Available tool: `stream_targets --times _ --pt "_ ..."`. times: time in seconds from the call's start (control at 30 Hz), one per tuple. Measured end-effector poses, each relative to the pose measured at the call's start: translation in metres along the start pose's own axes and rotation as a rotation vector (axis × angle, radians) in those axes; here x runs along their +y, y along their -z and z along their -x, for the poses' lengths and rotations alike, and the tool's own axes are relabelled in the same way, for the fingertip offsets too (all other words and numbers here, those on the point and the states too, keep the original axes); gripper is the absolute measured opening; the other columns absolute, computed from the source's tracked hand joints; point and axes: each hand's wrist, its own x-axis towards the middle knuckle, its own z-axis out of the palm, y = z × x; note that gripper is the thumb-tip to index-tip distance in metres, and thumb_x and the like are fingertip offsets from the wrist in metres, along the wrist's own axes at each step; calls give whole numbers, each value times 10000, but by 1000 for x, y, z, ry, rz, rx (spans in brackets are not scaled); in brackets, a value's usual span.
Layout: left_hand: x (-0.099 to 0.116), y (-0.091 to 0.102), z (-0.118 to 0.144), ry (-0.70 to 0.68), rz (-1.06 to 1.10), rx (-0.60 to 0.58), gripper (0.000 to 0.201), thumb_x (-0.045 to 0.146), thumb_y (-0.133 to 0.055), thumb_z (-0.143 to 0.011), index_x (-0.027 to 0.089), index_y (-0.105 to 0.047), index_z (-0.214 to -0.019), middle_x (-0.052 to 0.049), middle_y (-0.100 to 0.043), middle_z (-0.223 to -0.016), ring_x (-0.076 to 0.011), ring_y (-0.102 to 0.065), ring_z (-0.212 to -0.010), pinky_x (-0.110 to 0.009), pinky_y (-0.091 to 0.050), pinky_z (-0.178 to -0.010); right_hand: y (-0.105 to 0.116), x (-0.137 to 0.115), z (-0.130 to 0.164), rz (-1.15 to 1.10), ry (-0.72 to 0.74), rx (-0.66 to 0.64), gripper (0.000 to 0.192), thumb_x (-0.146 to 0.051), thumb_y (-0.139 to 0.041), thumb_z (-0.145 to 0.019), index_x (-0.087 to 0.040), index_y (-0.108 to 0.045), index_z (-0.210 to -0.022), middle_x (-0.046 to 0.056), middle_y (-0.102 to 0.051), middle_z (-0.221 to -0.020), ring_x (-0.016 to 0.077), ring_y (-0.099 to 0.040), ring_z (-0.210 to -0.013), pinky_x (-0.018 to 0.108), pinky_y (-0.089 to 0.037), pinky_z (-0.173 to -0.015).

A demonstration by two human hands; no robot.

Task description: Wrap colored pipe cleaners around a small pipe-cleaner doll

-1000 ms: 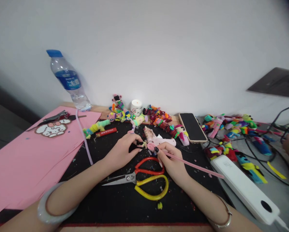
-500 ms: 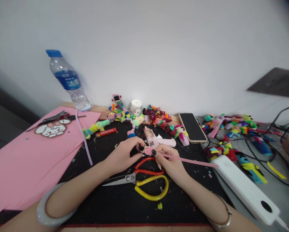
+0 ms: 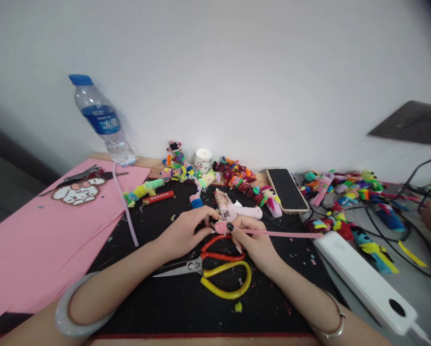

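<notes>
Over the black mat (image 3: 186,307), a fuzzy pink pipe cleaner (image 3: 280,234) is pinched tight by the left hand (image 3: 184,230) and right hand (image 3: 254,240), its end coiled round, just above the scissors (image 3: 215,269).

Fuzzy pink pipe cleaner (image 3: 280,234) — matt black mat (image 3: 186,307), glossy plastic-handled scissors (image 3: 215,269).

Two bare forearms, no sleeves. The left wrist wears a thick, pale grey-green bangle (image 3: 79,307); the right wrist a thin silver bracelet (image 3: 333,323). Black-painted nail on the right hand (image 3: 255,240).

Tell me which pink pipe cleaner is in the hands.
The fuzzy pink pipe cleaner coiled between left hand and right hand; the other pink pipe cleaner lies untouched by the pink paper sheet.
</notes>
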Motion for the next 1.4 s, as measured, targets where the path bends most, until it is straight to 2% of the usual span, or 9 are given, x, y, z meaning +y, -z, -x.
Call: stream_targets --times 0.33,0.43,0.57,0.73,0.87,1.03,1.2,1.4 --pt "0 0 0 4 34 -16 192 168 -527 -814 207 -546 -1001 -3 -615 -902 -127 -551 -771 -236 -429 -726 0 -3 -1 22 -5 -10 291 -309 -573 -844 -154 -517 -604 -61 -455 -445 58 -353 -396 197 -281 -434" --pt "0 -1 1 28 66 22 197 213 -549 -809 209 -530 -1005 -9 -603 -868 -140 -555 -760 -254 -433 -717 0 -1 -1 -10 16 2 297 -314 -569 -851 -155 -517 -605 -63 -454 -445 54 -343 -392 193 -271 -426" --pt "-1 -2 -2 112 296 134 292 219 -549 -810 212 -468 -1091 -24 -580 -923 -147 -575 -804 -270 -454 -742 -1 1 0 -63 25 57 284 -318 -571 -855 -155 -529 -626 -73 -443 -432 45 -314 -382 186 -226 -408" --pt "-6 -1 -8 271 702 172 182 240 -544 -820 201 -487 -988 -20 -552 -975 -127 -621 -748 -273 -478 -717 -1 1 1 -72 14 81 282 -320 -581 -849 -153 -533 -626 -75 -438 -419 42 -311 -377 187 -208 -407" --pt "-8 0 -9 399 943 139 180 300 -561 -823 187 -501 -950 -3 -578 -822 -108 -613 -648 -233 -459 -627 0 2 1 -66 22 77 287 -318 -581 -851 -156 -524 -621 -73 -444 -425 41 -314 -377 187 -210 -407" --pt "-4 -3 -7 460 1158 21 203 321 -566 -823 162 -525 -942 -26 -615 -730 -97 -568 -558 -219 -434 -555 -1 1 2 -73 31 34 265 -320 -570 -861 -158 -542 -653 -73 -450 -435 42 -328 -375 184 -233 -404" --pt "-3 -7 -5 489 1204 -97 233 340 -578 -812 162 -528 -952 -29 -612 -706 -95 -551 -536 -213 -409 -539 -2 -1 3 -99 23 2 250 -320 -569 -861 -153 -559 -675 -73 -450 -435 43 -333 -374 185 -242 -406" --pt "-2 -7 -3 470 1189 -159 198 336 -544 -835 182 -511 -954 -6 -572 -709 -95 -544 -556 -207 -364 -530 -3 1 3 -118 -2 6 270 -342 -580 -849 -151 -556 -660 -66 -458 -438 45 -332 -376 191 -242 -408"
